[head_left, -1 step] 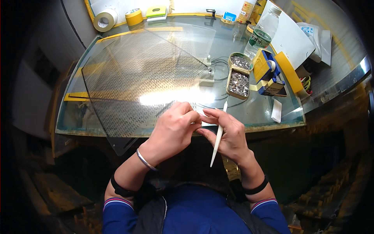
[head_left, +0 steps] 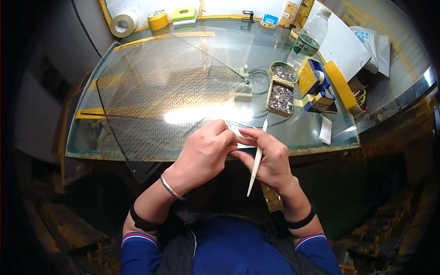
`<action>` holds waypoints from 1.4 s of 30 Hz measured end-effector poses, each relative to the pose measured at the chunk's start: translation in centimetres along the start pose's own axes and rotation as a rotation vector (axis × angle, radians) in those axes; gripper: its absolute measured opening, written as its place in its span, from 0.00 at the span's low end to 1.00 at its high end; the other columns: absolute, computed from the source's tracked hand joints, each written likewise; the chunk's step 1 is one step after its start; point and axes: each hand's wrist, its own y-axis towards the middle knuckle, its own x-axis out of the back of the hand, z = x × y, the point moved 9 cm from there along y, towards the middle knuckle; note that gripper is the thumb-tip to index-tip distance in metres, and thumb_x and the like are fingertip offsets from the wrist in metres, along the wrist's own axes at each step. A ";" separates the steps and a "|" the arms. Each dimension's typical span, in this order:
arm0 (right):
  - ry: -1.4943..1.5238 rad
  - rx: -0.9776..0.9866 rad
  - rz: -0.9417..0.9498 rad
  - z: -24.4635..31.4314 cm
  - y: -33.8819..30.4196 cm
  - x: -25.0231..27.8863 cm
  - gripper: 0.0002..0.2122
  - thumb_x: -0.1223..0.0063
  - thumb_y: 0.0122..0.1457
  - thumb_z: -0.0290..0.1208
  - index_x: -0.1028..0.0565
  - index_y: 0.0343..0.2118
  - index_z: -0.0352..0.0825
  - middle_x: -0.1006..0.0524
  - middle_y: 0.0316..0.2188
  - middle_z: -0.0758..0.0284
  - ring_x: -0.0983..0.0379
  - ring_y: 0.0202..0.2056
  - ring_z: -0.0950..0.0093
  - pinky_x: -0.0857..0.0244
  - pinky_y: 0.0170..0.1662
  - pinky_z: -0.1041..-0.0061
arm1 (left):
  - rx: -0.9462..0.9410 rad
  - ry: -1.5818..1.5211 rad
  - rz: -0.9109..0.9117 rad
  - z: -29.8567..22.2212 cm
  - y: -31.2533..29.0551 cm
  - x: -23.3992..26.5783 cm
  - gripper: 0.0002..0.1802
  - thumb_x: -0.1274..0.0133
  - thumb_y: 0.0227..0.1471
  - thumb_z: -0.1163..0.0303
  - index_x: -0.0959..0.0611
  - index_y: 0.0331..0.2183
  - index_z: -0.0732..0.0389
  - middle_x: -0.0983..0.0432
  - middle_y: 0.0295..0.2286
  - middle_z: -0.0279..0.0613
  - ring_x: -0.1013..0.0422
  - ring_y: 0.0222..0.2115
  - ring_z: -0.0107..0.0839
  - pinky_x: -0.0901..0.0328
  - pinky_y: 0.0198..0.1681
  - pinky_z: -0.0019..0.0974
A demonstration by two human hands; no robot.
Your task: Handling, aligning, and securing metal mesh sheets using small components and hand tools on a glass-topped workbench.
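Observation:
My left hand (head_left: 207,149) is closed in front of my chest, its fingertips meeting those of my right hand. What they pinch, if anything, is hidden. A slim white pen-like tool (head_left: 255,172), tapered at its lower end, is tucked between the fingers of my right hand (head_left: 271,158). My right thumb and forefinger reach toward the left fingertips. Beyond my hands, a dark, see-through patterned sheet (head_left: 151,110) lies across the glass tabletop (head_left: 302,133), its near corner jutting past the front edge. A small white piece (head_left: 243,137) shows just behind my fingertips.
Two open tins (head_left: 280,98) of small greyish bits stand right of the middle. Beside them are a plastic bottle (head_left: 308,41), blue-and-yellow tape dispensers (head_left: 311,75) and a folded white slip (head_left: 325,130). Tape rolls (head_left: 123,24) stand at the back left. A bright glare crosses the sheet.

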 end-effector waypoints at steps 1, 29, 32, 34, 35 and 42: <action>0.005 -0.031 0.012 -0.1 -0.1 -0.1 0.21 0.31 0.49 0.27 0.25 0.47 0.33 0.18 0.36 0.60 0.19 0.40 0.64 0.27 0.40 0.70 | -0.021 0.032 0.026 -0.1 0.1 -0.3 0.07 0.39 0.45 0.78 0.21 0.29 0.64 0.29 0.29 0.45 0.30 0.33 0.45 0.34 0.36 0.42; 0.055 -0.071 -0.084 0.0 -0.1 -0.1 0.16 0.31 0.49 0.27 0.25 0.40 0.33 0.17 0.33 0.62 0.18 0.38 0.67 0.26 0.39 0.73 | -0.166 0.100 -0.039 -0.8 0.5 -1.1 0.08 0.46 0.47 0.82 0.29 0.31 0.66 0.30 0.27 0.50 0.30 0.31 0.49 0.34 0.35 0.46; 0.073 -0.094 -0.072 -0.1 -0.1 -0.2 0.16 0.31 0.50 0.27 0.25 0.40 0.33 0.17 0.34 0.62 0.18 0.39 0.67 0.26 0.39 0.73 | -0.151 0.097 -0.059 -0.2 0.4 -1.2 0.07 0.45 0.50 0.79 0.27 0.31 0.67 0.28 0.27 0.50 0.29 0.31 0.50 0.34 0.35 0.45; 0.075 -0.095 -0.058 -0.1 -0.1 -0.2 0.16 0.32 0.50 0.27 0.25 0.41 0.32 0.17 0.35 0.61 0.18 0.39 0.67 0.25 0.40 0.73 | -0.070 -0.003 -0.035 0.7 0.3 -0.9 0.06 0.45 0.52 0.78 0.25 0.33 0.66 0.27 0.28 0.50 0.28 0.32 0.49 0.33 0.35 0.44; 0.076 -0.099 -0.043 -0.2 -0.2 -0.2 0.16 0.32 0.50 0.26 0.25 0.41 0.32 0.17 0.35 0.61 0.18 0.39 0.67 0.25 0.40 0.72 | 0.013 -0.106 -0.007 1.4 0.2 -0.9 0.06 0.44 0.54 0.76 0.23 0.35 0.66 0.25 0.30 0.50 0.27 0.33 0.48 0.32 0.36 0.42; 0.093 -0.111 -0.040 -0.3 -0.2 0.2 0.12 0.33 0.51 0.25 0.22 0.38 0.32 0.17 0.34 0.60 0.18 0.39 0.67 0.26 0.44 0.72 | -0.152 0.027 -0.077 -0.7 -2.9 0.4 0.11 0.38 0.49 0.74 0.18 0.37 0.65 0.21 0.38 0.44 0.26 0.39 0.42 0.31 0.42 0.41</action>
